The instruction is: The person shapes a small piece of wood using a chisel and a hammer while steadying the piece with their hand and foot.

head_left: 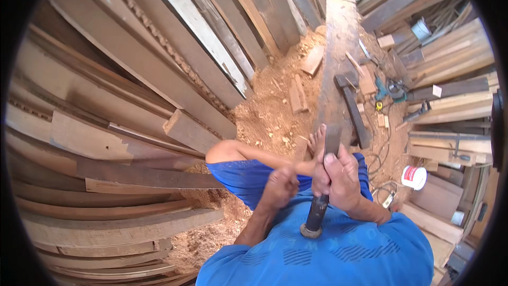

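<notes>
A broad chisel with a flat grey blade and a dark round handle is in my right hand. My fingers and thumb wrap round it where blade and handle meet. The blade points away from me, and the handle's butt end is close to my blue shirt. To the left, my left hand is closed, slightly blurred and apart from the chisel; what its fingers hold, if anything, is hidden. Beyond my foot a long worn plank runs away from me, bearing a dark hammer-like tool.
Long boards crowd the left. Shavings and wood offcuts cover the ground. Right of the plank lie a teal power tool, a yellow tape measure and cords. A white bucket stands near stacked timber.
</notes>
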A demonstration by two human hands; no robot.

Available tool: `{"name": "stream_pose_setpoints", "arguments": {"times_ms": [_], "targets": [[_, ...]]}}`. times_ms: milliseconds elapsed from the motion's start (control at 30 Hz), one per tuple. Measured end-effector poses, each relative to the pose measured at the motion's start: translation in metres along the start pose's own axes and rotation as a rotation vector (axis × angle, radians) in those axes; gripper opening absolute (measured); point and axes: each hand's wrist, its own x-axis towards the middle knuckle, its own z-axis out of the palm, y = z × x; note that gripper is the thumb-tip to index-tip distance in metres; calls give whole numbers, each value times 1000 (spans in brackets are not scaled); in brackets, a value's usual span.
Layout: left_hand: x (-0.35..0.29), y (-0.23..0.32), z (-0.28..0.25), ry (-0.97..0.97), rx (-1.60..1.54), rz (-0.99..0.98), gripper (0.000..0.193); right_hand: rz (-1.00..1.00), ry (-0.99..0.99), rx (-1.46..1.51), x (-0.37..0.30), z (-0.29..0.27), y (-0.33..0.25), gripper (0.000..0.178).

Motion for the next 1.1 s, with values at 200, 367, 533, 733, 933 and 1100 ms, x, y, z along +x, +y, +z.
{"name": "stream_pose_setpoints", "arguments": {"times_ms": [200, 367, 533, 733, 933, 1100], "targets": [[60, 48, 2, 124, -83, 229, 39, 317, 49, 142, 38, -3, 26, 11], [61, 73, 15, 216, 303, 237, 42, 378, -97, 113, 32, 17, 39, 10], [13, 18, -7, -26, 339, 135, 41, 174, -29, 15, 7, 3, 11, 13], [24, 35, 6, 112, -49, 186, 28, 163, 119, -174, 32, -22, 26, 20], [33, 29, 16, 27, 246, 85, 23, 42, 49, -270, 62, -45, 19, 19], [48, 30, 19, 81, 171, 182, 32, 92, 120, -128, 57, -55, 41, 25]]}}
